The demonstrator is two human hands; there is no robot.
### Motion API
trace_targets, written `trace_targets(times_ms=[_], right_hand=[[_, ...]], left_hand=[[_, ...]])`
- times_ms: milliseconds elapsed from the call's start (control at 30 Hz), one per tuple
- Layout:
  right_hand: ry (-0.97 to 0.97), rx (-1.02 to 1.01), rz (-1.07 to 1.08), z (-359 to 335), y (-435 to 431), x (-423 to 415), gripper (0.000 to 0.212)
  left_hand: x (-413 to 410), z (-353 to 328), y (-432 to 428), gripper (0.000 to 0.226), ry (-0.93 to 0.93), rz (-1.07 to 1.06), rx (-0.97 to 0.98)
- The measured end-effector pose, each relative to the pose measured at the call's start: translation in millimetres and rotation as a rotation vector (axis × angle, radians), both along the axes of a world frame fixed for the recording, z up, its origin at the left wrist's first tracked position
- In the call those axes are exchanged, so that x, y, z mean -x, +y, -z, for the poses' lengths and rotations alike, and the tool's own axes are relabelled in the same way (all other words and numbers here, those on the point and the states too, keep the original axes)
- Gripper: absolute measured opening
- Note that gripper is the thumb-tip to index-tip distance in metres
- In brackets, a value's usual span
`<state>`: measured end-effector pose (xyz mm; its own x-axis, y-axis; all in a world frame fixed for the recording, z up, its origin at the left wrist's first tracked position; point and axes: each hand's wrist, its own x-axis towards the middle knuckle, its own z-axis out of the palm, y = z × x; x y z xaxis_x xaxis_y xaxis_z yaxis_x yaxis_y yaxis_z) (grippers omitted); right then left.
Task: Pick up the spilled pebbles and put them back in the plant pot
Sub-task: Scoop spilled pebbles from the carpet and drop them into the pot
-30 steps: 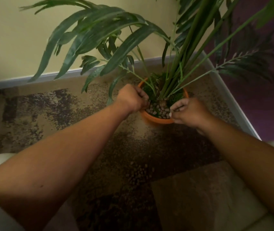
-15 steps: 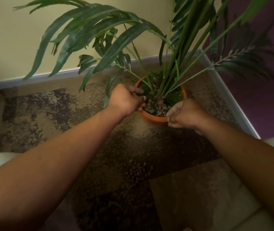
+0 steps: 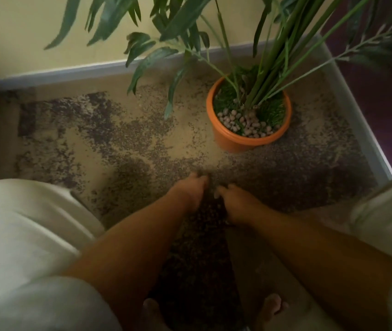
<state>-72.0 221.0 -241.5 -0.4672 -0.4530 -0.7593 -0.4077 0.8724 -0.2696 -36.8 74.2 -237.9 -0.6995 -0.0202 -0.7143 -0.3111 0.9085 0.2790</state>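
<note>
Corner of a room: yellow wall (image 3: 23,32) at back, purple wall (image 3: 381,103) on the right, pale baseboard (image 3: 70,72) along both. Floor is a beige carpet (image 3: 190,139) with dark mottled patches. Orange plant pot (image 3: 249,137) stands near the corner, pebbles (image 3: 245,121) inside at the front. Spilled pebbles (image 3: 210,211) lie between left hand (image 3: 191,193) and right hand (image 3: 234,201), both down on the carpet; blur, can't tell grip.

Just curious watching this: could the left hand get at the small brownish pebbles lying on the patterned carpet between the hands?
Probably yes. The left hand is down beside the small brownish pebbles on the carpet, with nothing between.
</note>
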Motion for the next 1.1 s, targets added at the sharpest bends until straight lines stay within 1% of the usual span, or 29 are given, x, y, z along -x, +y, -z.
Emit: trace_targets(times_ms=[67, 133, 167, 200, 300, 367, 533, 633, 800, 900, 1100], right_hand=[[0.004, -0.001, -0.01, 10.0, 3.9, -6.3, 0.056], [0.007, 0.034, 0.009, 15.4, 5.8, -11.4, 0.049], [0.012, 0.053, 0.019, 16.5, 6.8, -13.5, 0.045], [0.025, 0.067, 0.023, 17.5, 7.6, -14.6, 0.043], [0.063, 0.083, 0.015, 17.5, 5.6, -17.8, 0.032], [0.08, 0.082, 0.018, 16.9, 2.2, -19.2, 0.024], [0.1, 0.102, 0.068, 17.5, -2.1, -21.5, 0.019], [0.112, 0.091, 0.076, 15.4, -4.2, -22.2, 0.01], [0.18, 0.081, 0.078, 17.0, -5.9, -20.6, 0.009], [0.205, 0.056, 0.073, 21.9, -5.6, -20.3, 0.015], [0.206, 0.049, 0.088, 22.4, -6.7, -17.9, 0.02]], left_hand=[[-10.0, 13.6, 4.2, 0.065, -0.064, 0.144, -0.007], [-15.8, 19.8, 4.7, 0.092, -0.141, 0.225, 0.027], [-18.0, 20.7, 5.3, 0.102, -0.167, 0.255, 0.05], [-19.8, 20.4, 6.1, 0.103, -0.173, 0.282, 0.069], [-22.2, 22.8, 10.6, 0.078, -0.11, 0.284, 0.043], [-21.6, 25.8, 12.7, 0.066, -0.089, 0.269, 0.025], [-18.4, 31.7, 11.1, 0.036, -0.103, 0.118, -0.057], [-17.9, 35.1, 9.9, 0.031, -0.084, 0.053, -0.08], [-16.6, 39.2, 5.7, 0.027, -0.014, -0.028, -0.119], [-14.9, 38.8, 4.5, 0.021, 0.02, -0.076, -0.132], [-11.3, 35.6, 3.8, 0.02, 0.023, -0.094, -0.122]])
